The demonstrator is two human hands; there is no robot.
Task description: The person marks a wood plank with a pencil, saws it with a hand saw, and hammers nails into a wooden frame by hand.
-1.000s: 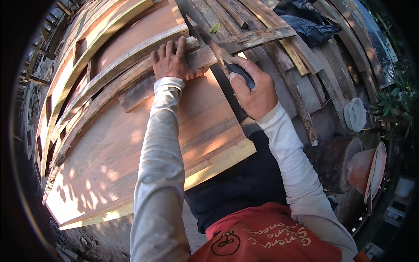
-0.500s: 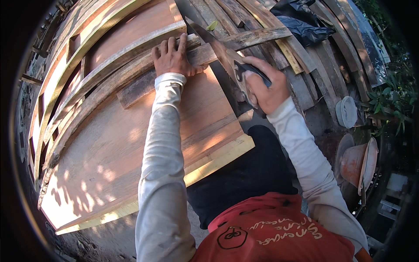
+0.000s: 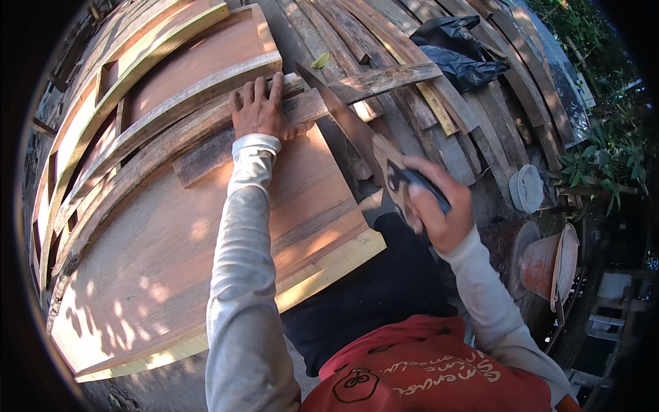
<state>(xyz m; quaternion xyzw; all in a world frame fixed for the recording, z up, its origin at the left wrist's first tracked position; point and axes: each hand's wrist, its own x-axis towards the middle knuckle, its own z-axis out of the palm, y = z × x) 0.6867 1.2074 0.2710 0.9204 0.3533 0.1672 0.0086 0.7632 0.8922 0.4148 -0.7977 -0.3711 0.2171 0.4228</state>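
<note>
A handsaw (image 3: 351, 130) is in my right hand (image 3: 449, 209), whose fingers are wrapped round its dark handle. Its blade slants away up-left and crosses beside the end of a rough plank (image 3: 206, 159). A similar length of wood (image 3: 395, 81) sticks out beyond the blade; whether both are one piece I cannot tell. My left hand (image 3: 261, 113) presses down on the plank left of the blade, fingers bent over it and a neighbouring batten, thumb toward the saw. Beneath lies a framed plywood panel (image 3: 206, 254). The saw's teeth are too blurred to make out.
More framed panels (image 3: 199, 58) are stacked at the far left. Several loose boards (image 3: 473, 113) cover the ground at right, with a black plastic bag (image 3: 456, 55) on them. A white bucket (image 3: 527, 189) and a reddish basin (image 3: 546, 264) stand near green plants (image 3: 611, 158).
My right hand has drawn the saw back toward me and to the right. My left hand keeps its place on the plank. The whole view has shifted slightly.
</note>
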